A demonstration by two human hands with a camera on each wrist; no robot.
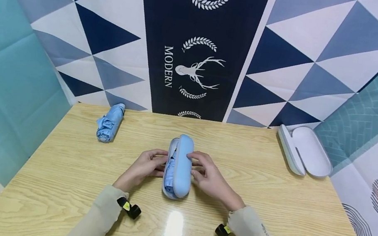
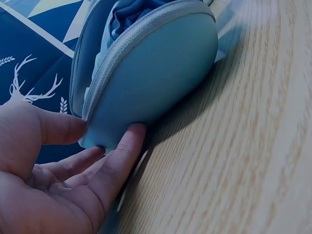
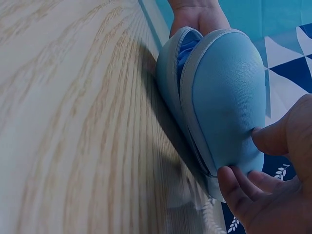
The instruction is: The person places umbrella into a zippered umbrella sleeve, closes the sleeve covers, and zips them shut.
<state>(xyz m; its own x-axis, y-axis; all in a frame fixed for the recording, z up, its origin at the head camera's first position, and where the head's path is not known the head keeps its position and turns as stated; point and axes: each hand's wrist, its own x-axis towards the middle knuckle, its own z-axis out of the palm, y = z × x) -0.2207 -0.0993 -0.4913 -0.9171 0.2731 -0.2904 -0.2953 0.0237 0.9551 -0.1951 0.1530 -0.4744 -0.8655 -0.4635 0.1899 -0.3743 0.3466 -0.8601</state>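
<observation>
A light blue oblong zip case (image 1: 184,167) lies on the wooden table, its lid partly raised along the left side. Bunched blue fabric (image 1: 170,171) shows through the gap, darker in the left wrist view. From the left, my left hand (image 1: 145,166) holds the lower shell (image 2: 156,73), thumb at the zip rim and fingertips low on its side, close to the tabletop. Opposite it, my right hand (image 1: 210,176) grips the lid (image 3: 226,97), with the thumb on its curved top and the fingertips near its lower edge.
A rolled light blue folding umbrella (image 1: 110,123) lies at the back left of the table (image 1: 49,177). At the back right corner stands an opened pale case (image 1: 310,152) with a whitish inside. Patterned cloth (image 1: 205,24) hangs behind the table.
</observation>
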